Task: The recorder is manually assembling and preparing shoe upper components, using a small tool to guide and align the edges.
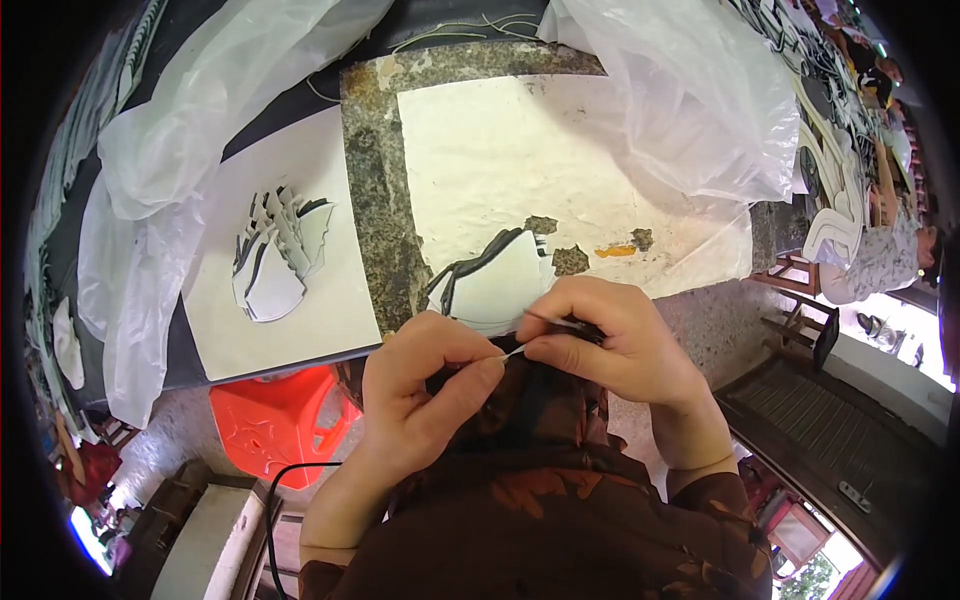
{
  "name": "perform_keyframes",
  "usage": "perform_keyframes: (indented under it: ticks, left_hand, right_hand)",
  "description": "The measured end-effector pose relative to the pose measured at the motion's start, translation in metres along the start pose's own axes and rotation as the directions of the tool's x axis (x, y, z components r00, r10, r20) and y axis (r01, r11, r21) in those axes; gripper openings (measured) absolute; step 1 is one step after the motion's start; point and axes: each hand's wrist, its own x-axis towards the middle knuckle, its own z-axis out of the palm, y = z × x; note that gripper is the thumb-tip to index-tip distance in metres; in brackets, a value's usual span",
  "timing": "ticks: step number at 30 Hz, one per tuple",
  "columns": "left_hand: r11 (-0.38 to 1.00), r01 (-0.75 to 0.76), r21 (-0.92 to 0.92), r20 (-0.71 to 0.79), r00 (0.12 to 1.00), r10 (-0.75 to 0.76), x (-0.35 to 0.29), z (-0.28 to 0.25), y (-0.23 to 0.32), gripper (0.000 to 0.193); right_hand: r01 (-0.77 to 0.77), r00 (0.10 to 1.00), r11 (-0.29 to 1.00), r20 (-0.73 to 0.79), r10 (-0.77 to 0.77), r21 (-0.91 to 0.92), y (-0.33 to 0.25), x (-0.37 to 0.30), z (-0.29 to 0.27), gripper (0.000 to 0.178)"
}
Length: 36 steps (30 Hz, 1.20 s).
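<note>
Just off the near edge of the white stack (500, 285), the left hand (425, 380) and right hand (625, 340) are pinching a thin pale strand (514, 352) between closed fingers (484, 372), 2 grips presumably keeping it steady.

I see a strand (514, 353) between the left fingers (463, 393) and the right fingers (562, 352), at the near edge of the surface (374, 170). Just beyond them lies one pile of pieces (498, 283); to its left, a second pile (273, 285) rests on a sheet (225, 335). I find plastic sheeting (160, 165) far left, more sheeting (690, 100) far right, a stool (262, 430) below the surface, left.
</note>
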Motion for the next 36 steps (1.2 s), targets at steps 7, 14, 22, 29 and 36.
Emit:
perform_keyframes:
  ticks: [7,14,22,29,36]
  left_hand:
    - [0.644,-0.339,0.686,0.022,0.894,0.447,0.005,0.001,-0.023,0.025]
    - [0.557,-0.324,0.765,0.063,0.898,0.435,0.014,0.007,-0.046,0.047]
    - [0.664,-0.453,0.595,0.086,0.857,0.508,0.028,0.008,-0.072,0.04]
    - [0.616,-0.484,0.621,0.121,0.836,0.535,0.041,-0.002,-0.061,0.036]
    - [0.458,-0.49,0.741,0.157,0.791,0.592,0.023,-0.007,-0.06,0.035]
  right_hand:
    - [-0.068,0.998,0.989,-0.007,0.07,0.128,0.002,0.004,-0.002,0.009]
    - [-0.102,0.966,0.981,-0.218,0.138,0.167,0.022,0.033,-0.021,0.02]
    - [-0.221,0.974,0.971,-0.075,0.215,-0.089,0.023,0.062,-0.026,0.019]
    - [-0.093,0.975,0.978,-0.218,0.05,-0.189,0.029,0.033,-0.017,0.012]
    - [0.121,0.929,0.949,-0.302,-0.211,-0.292,0.017,0.033,-0.018,0.012]
